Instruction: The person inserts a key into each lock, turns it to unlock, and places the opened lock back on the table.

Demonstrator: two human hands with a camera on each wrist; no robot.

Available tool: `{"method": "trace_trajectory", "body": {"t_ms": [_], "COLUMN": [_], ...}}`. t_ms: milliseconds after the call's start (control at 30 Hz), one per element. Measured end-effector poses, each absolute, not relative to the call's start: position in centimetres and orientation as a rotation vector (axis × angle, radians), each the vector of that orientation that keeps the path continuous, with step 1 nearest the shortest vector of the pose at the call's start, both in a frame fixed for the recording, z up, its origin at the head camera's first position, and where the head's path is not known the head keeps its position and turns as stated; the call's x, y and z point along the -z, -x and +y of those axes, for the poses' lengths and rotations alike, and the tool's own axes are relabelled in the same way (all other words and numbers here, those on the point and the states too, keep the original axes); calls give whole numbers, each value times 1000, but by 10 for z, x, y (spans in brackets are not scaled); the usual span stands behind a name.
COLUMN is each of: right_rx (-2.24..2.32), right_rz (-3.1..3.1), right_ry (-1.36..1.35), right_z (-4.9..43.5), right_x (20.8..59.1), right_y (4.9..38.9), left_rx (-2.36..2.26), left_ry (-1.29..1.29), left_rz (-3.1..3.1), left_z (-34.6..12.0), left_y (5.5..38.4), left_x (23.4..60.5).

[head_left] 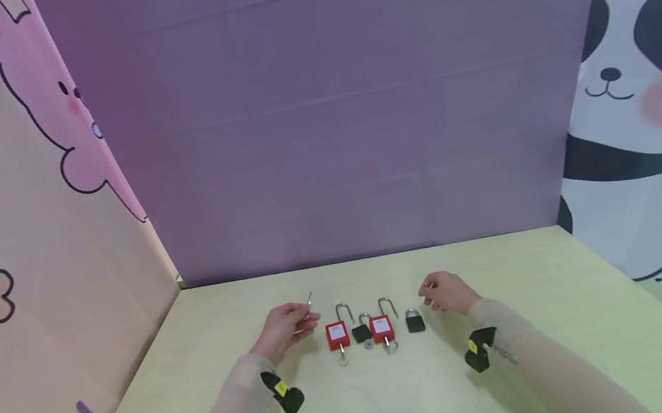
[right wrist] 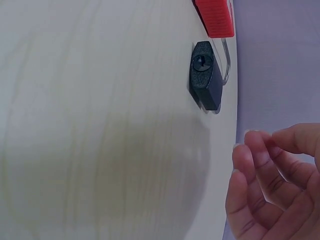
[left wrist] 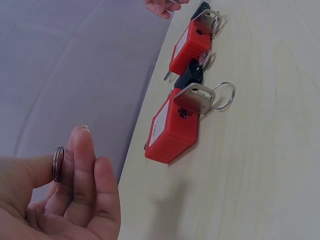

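Observation:
My left hand (head_left: 288, 328) is raised left of a row of padlocks and pinches a metal key ring (left wrist: 58, 164) between thumb and forefinger; a thin silver piece sticks up from the fingers in the head view. Nearest to it is a red padlock (head_left: 337, 335), its shackle swung up and a ringed key (left wrist: 196, 98) in its base. Beyond stand a black padlock (head_left: 361, 334) and a second red padlock (head_left: 382, 328). Over the table's right part, my right hand (head_left: 449, 292) hangs with loosely bent fingers and nothing visible between them, near a black padlock (right wrist: 205, 75) whose keyhole is bare.
All the padlocks lie on a pale wooden table (head_left: 361, 409). A purple cloth (head_left: 341, 105) rises behind its far edge, with printed cartoon panels at left and right. Each wrist wears a black strap camera (head_left: 285, 393).

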State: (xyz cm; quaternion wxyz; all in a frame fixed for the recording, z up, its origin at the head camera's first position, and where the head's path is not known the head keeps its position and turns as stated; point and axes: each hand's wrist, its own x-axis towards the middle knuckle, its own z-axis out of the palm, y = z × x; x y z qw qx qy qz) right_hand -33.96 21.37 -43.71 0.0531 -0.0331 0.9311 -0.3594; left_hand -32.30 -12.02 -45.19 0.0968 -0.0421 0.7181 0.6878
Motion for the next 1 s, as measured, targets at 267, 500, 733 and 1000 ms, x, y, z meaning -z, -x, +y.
{"method": "trace_trajectory", "body": {"t_ms": [267, 500, 733, 1000], "right_rx": [1067, 1014, 826, 638], "right_rz": [2834, 2801, 2784, 2763], "right_ry": [58, -9, -26, -124], "right_z": [213, 210, 204, 188], "right_x": [439, 440, 442, 445], "right_y": [339, 339, 335, 328], "left_rx": [-2068, -2029, -2052, -2060], "left_ry": [167, 193, 208, 236], "left_rz": [2068, 2076, 2058, 2055], "left_z": [-119, -120, -123, -123], "left_y": [320, 319, 320, 319], "left_x": [454, 456, 458, 457]}}
